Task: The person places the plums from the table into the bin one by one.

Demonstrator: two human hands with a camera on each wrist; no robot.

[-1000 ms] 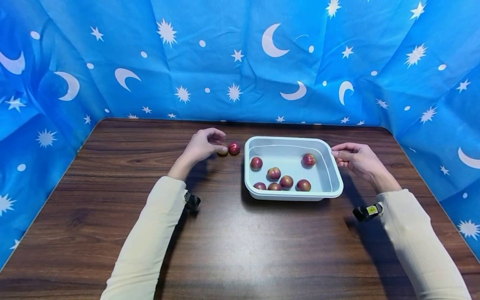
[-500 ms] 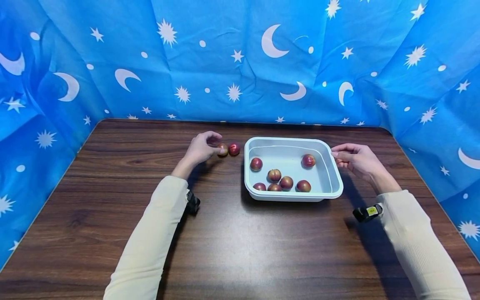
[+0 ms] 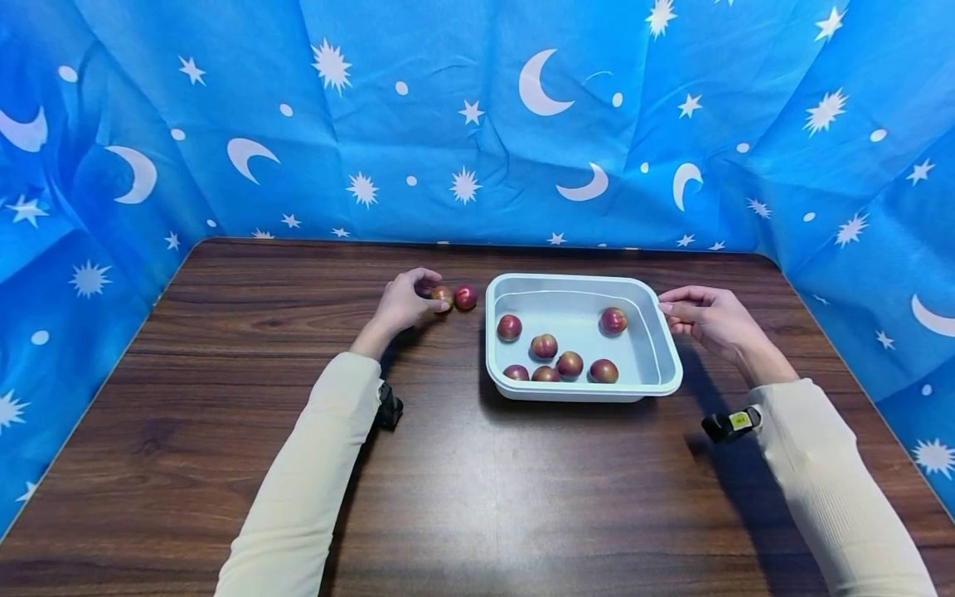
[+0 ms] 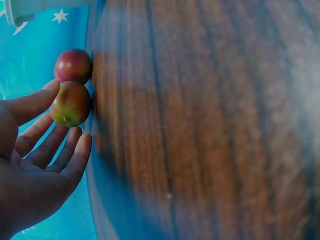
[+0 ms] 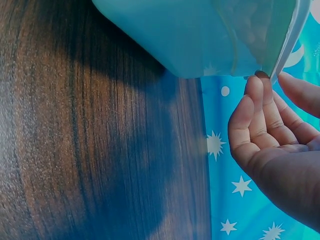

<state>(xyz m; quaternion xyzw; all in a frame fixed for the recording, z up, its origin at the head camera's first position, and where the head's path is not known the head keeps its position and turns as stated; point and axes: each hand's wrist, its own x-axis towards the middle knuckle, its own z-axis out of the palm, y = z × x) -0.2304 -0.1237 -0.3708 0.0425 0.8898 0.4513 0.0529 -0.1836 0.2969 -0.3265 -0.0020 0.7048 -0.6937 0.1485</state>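
My left hand [image 3: 409, 300] is at a plum [image 3: 443, 296] on the table, thumb on the near side and fingers curled around the far side. In the left wrist view this plum [image 4: 72, 106] looks red-green, with the thumb tip at its edge. A redder plum [image 3: 466, 298] lies right beside it. With thumb and fingertips my right hand [image 3: 709, 319] pinches the right rim of a white plastic tub [image 3: 582, 391]. Several plums sit inside the tub, among them one plum [image 3: 613, 321] toward the right. The right wrist view shows the hand [image 5: 275, 130] below the tub's corner.
The dark wood-grain table [image 3: 462, 497] runs back to a blue cloth [image 3: 448, 124] printed with moons and stars, which hangs behind and at both sides. A black wrist camera [image 3: 388, 406] sits by the left cuff, another camera [image 3: 727, 424] by the right.
My left hand first drew back slightly from the plum on the left, uncovering it, then came in again with thumb and fingers about it. My right hand and the tub have stayed put.
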